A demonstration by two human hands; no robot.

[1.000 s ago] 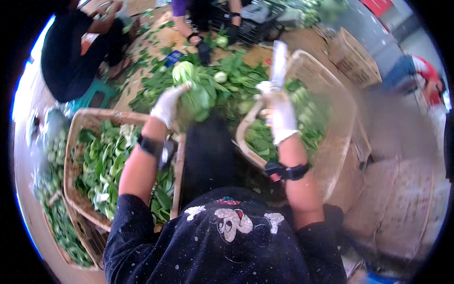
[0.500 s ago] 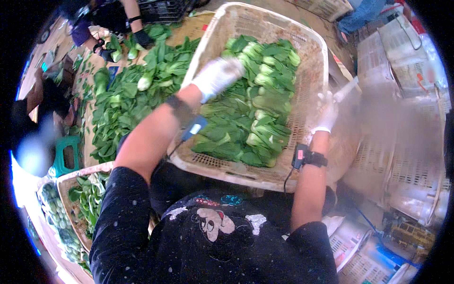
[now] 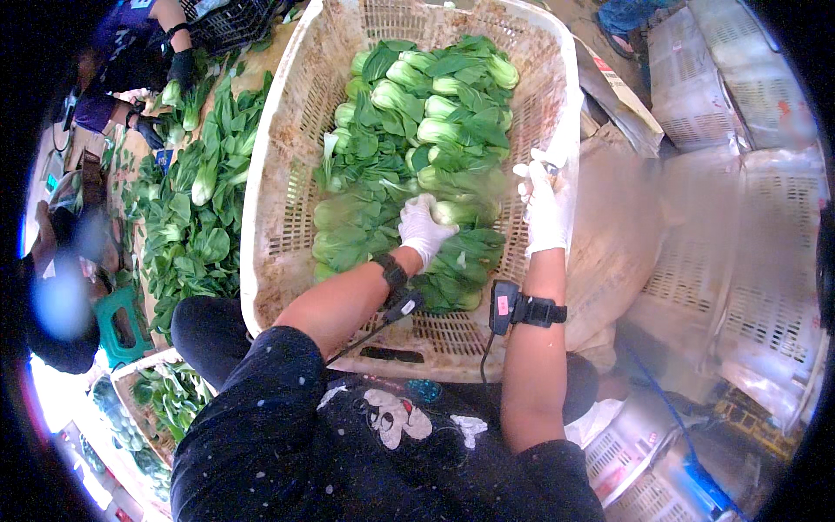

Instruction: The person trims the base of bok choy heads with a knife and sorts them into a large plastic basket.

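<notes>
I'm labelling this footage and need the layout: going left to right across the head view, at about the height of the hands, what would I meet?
Heap of leafy greens, left wall of the big crate, left gloved hand, right gloved hand, pale slotted crates.

Two hands point(image 3: 426, 231) were at one large basket point(image 3: 285, 200); left of it stood one stool point(image 3: 106, 329) and one black crate point(image 3: 233, 26).

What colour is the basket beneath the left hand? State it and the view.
The basket is off-white with brownish stains, seen best in the head view.
</notes>
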